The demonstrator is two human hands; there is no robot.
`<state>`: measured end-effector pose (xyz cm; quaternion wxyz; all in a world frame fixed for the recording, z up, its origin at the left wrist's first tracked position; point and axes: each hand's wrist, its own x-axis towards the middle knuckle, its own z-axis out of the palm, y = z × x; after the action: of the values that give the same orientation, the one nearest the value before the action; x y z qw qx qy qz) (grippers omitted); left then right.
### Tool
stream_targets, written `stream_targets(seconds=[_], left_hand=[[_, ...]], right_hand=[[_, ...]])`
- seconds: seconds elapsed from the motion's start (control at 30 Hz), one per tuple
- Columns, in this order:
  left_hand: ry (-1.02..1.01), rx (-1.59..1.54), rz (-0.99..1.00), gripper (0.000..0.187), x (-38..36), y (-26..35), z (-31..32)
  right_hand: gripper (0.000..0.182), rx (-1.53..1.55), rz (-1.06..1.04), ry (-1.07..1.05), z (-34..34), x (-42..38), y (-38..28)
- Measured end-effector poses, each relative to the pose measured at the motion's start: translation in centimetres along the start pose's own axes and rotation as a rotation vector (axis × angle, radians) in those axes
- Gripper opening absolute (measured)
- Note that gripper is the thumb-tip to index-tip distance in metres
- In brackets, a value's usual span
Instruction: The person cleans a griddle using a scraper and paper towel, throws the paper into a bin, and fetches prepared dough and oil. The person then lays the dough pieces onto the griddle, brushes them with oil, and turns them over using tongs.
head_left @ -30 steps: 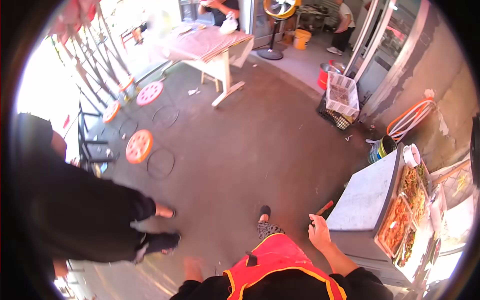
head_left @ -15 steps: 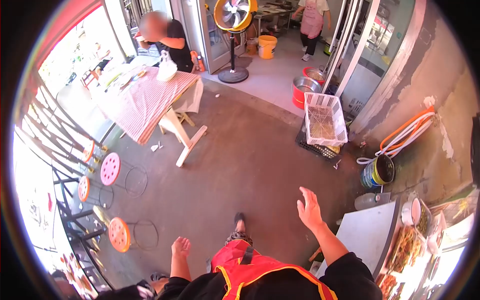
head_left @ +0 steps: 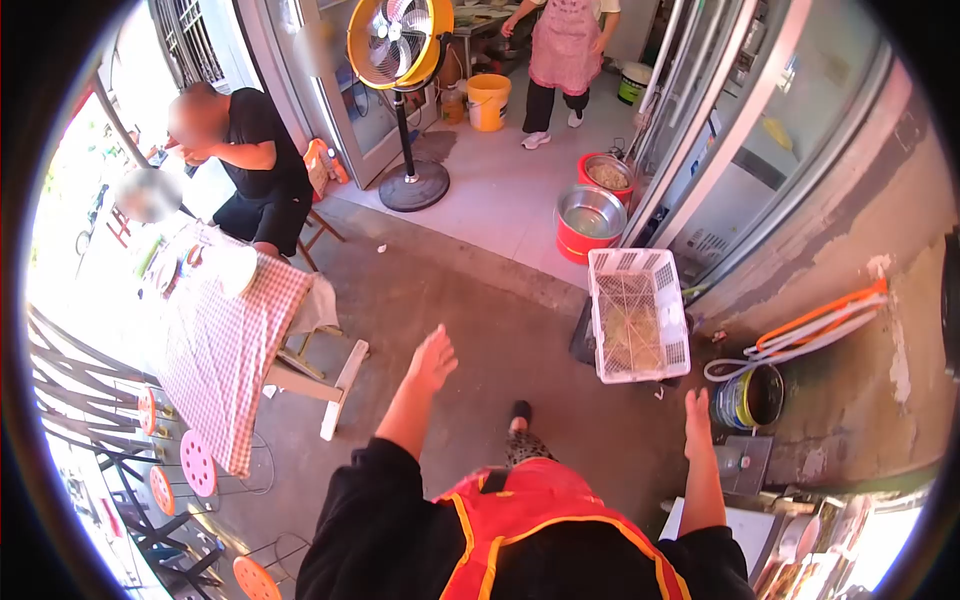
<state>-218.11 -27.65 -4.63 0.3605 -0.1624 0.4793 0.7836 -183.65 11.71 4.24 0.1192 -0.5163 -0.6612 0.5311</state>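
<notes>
My left hand [head_left: 433, 358] is stretched out ahead over the brown floor, its fingers apart and holding nothing. On the right, my right hand [head_left: 697, 415] is raised with extended fingers, also empty. It is nearest to the dark bucket with a colourful side [head_left: 735, 402] and the white plastic crate [head_left: 640, 366]; no contact with either shows. A red apron [head_left: 540, 490] covers my front over black sleeves. One dark shoe [head_left: 521, 409] shows below on the floor.
A checked-cloth table [head_left: 225, 370] and seated person [head_left: 265, 160] are at left. A yellow fan [head_left: 401, 45] stands by the doorway, where a person in a pink apron [head_left: 566, 45] walks. Red buckets [head_left: 583, 246], an orange hose [head_left: 830, 312] and stools [head_left: 198, 463] are around.
My left hand has risen forward; my right hand has shifted right. The fan, crate and buckets appear closer. The person in the pink apron is nearer.
</notes>
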Motion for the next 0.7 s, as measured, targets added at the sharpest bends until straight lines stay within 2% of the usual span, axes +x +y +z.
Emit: stream_targets(seconds=[0.07, 0.17, 0.27, 0.3, 0.37, 0.53, 0.63, 0.7], left_hand=[[-0.013, -0.017, 0.025, 0.085, 4.7, 3.6, 4.9], [-0.061, -0.068, 0.033, 0.088, 12.7, 8.8, 11.9], [-0.144, -0.046, -0.030, 0.088, 19.9, 11.6, 18.6], [-0.172, -0.011, -0.050, 0.088, 22.0, 12.6, 20.7], [-0.207, 0.062, -0.065, 0.086, 27.1, 14.8, 24.7], [-0.280, 0.142, -0.139, 0.076, 40.9, 18.9, 34.4], [-0.407, 0.154, -0.173, 0.068, 43.9, 21.7, 41.2], [-0.337, 0.225, -0.197, 0.063, 49.1, 22.8, 45.8]], right_hand=[[0.079, 0.173, -0.044, 0.037, 1.3, 6.6, -4.2], [0.078, 0.455, -0.016, -0.187, 4.9, 20.0, -7.2], [0.076, 0.342, -0.023, -0.237, 11.3, 27.6, -14.5], [0.073, 0.341, -0.113, -0.264, 13.1, 28.6, -17.5], [0.072, 0.327, -0.163, -0.292, 15.9, 32.4, -22.8], [0.067, 0.168, -0.388, -0.073, 18.8, 39.7, -33.0], [0.062, 0.067, -0.493, 0.051, 18.7, 44.0, -35.6], [0.062, -0.046, -0.525, 0.101, 18.6, 46.7, -38.5]])
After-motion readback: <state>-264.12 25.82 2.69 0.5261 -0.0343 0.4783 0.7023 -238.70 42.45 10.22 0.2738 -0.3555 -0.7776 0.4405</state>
